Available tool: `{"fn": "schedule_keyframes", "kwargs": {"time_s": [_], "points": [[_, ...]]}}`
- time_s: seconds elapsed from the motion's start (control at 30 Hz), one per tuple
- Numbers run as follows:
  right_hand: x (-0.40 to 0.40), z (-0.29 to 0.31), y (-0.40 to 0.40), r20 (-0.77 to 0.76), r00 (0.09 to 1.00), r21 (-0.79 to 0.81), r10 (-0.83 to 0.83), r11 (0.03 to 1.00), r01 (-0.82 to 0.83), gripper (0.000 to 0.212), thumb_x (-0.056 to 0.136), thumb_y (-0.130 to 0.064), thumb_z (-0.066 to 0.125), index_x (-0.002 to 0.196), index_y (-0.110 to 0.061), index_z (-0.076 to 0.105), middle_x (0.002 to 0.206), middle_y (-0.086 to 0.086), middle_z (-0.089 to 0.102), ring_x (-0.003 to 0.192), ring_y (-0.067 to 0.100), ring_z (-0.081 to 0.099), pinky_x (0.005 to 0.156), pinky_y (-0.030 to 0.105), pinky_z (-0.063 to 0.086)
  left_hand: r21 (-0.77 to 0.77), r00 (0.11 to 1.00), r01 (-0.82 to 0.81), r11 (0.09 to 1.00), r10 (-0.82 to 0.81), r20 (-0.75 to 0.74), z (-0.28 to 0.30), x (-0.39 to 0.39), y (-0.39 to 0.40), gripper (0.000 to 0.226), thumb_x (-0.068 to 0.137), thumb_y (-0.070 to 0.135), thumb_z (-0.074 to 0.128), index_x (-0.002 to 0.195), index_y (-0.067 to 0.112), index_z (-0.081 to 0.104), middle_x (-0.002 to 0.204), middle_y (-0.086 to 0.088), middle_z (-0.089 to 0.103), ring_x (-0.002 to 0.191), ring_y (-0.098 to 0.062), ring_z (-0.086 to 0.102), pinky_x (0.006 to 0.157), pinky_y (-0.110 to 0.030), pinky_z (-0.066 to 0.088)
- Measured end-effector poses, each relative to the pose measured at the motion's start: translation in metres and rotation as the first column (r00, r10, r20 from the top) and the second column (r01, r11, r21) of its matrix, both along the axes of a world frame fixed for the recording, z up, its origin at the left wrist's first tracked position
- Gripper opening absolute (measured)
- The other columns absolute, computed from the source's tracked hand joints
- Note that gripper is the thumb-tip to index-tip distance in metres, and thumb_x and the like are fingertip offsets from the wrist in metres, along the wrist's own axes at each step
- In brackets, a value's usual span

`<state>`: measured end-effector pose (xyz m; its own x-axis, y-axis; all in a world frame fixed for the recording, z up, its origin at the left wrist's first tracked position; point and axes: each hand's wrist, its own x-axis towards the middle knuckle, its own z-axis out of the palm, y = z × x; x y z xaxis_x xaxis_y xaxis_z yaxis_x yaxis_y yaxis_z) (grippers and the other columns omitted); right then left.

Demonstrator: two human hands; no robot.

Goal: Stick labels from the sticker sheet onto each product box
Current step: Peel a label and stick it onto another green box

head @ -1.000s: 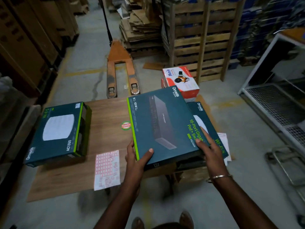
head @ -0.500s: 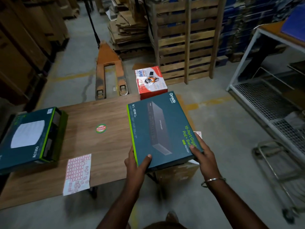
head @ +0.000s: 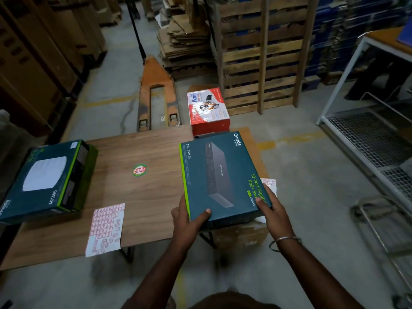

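Switch box (head: 223,175) in both my hands at the table's (head: 145,197) right edge, my left hand (head: 189,221) on its near-left corner, right hand (head: 274,212) on its near-right corner. Sticker sheet (head: 106,228) lies near the front edge, left of my hands. Second box (head: 44,181) sits far left on the table. Round sticker (head: 139,170) between the boxes. Pallet jack (head: 157,94) and carton (head: 208,111) on the floor behind the table.
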<state>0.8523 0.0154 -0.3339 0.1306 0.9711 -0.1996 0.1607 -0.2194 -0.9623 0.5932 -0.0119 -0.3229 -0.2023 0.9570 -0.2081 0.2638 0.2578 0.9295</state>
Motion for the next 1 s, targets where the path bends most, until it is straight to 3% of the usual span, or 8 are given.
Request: {"fn": "schedule_keyframes", "kwargs": {"time_s": [0.1,0.2,0.3,0.37,0.5,0.67,0.83,1.0], "points": [[0.001,-0.006,0.004,0.046,0.999,-0.015,0.006,1.0,-0.006,0.076,0.082,-0.071,0.056,0.152,-0.043,0.045,0.148,-0.009,0.057,0.133,0.019,0.056,0.115,0.047,0.045,0.002,0.999,0.035,0.999,-0.035,0.037,-0.001,-0.002,0.003,0.098,0.062,0.058,0.08,0.151,0.048,0.041,0.134,-0.003,0.042,0.131,-0.009,0.036,0.112,-0.031,0.043],[0.0,-0.01,0.01,0.024,1.0,-0.007,0.013,1.0,-0.013,0.076,0.082,-0.071,0.056,0.152,-0.042,0.045,0.148,-0.009,0.057,0.134,0.018,0.056,0.115,0.048,0.044,0.046,0.993,0.119,0.992,-0.12,0.016,-0.005,-0.012,0.007,0.101,0.064,0.045,0.089,0.151,0.052,0.039,0.141,0.001,0.046,0.138,-0.012,0.034,0.113,-0.032,0.042],[0.002,-0.017,0.01,-0.055,0.998,-0.006,0.007,1.0,-0.007,0.077,0.079,-0.078,0.061,0.149,-0.048,0.046,0.148,-0.013,0.057,0.136,0.015,0.055,0.116,0.051,0.043,0.078,0.977,0.215,0.973,-0.215,-0.01,-0.013,-0.024,0.008,0.107,0.065,0.036,0.095,0.154,0.05,0.037,0.144,0.01,0.059,0.138,-0.015,0.05,0.11,-0.038,0.049],[0.004,-0.021,0.007,-0.102,0.995,-0.019,0.008,1.0,-0.01,0.078,0.077,-0.082,0.063,0.147,-0.051,0.048,0.148,-0.013,0.057,0.137,0.015,0.055,0.117,0.053,0.043,0.062,0.974,0.214,0.975,-0.217,0.061,-0.014,-0.022,0.001,0.099,0.07,0.03,0.092,0.152,0.048,0.04,0.141,0.019,0.063,0.132,-0.007,0.058,0.105,-0.032,0.052],[0.003,-0.027,0.002,-0.137,0.991,-0.043,-0.001,0.999,-0.005,0.079,0.076,-0.087,0.06,0.146,-0.051,0.048,0.149,-0.012,0.056,0.138,0.016,0.053,0.118,0.055,0.041,0.028,0.982,0.164,0.986,-0.166,0.095,-0.024,-0.017,-0.009,0.097,0.076,0.043,0.085,0.159,0.032,0.037,0.147,0.017,0.06,0.137,-0.008,0.056,0.114,-0.038,0.047],[-0.003,-0.02,0.008,-0.149,0.989,-0.057,0.0,0.998,-0.008,0.07,0.078,-0.083,0.055,0.141,-0.053,0.048,0.149,-0.009,0.055,0.138,0.018,0.053,0.117,0.055,0.041,-0.018,0.992,0.124,0.992,-0.124,0.018,-0.029,-0.011,-0.007,0.083,0.081,0.045,0.077,0.154,0.034,0.041,0.132,0.033,0.064,0.123,0.008,0.061,0.108,-0.027,0.05],[0.001,-0.022,0.01,-0.105,0.994,-0.076,0.026,0.997,-0.034,0.093,0.072,-0.094,0.053,0.152,-0.049,0.038,0.157,-0.008,0.047,0.143,0.021,0.047,0.117,0.058,0.04,-0.016,0.992,0.124,0.992,-0.124,-0.002,-0.032,-0.014,-0.003,0.09,0.079,0.058,0.071,0.157,0.025,0.041,0.139,0.015,0.065,0.123,0.008,0.06,0.106,-0.028,0.05],[0.0,-0.031,0.014,-0.059,0.997,-0.064,0.041,0.997,-0.045,0.076,0.077,-0.092,0.052,0.146,-0.061,0.037,0.157,-0.011,0.047,0.144,0.021,0.046,0.119,0.059,0.038,-0.03,0.995,0.096,0.995,-0.097,-0.034,-0.033,-0.016,-0.004,0.092,0.077,0.068,0.062,0.155,0.023,0.045,0.136,0.012,0.066,0.124,-0.003,0.062,0.098,-0.015,0.048]]}}
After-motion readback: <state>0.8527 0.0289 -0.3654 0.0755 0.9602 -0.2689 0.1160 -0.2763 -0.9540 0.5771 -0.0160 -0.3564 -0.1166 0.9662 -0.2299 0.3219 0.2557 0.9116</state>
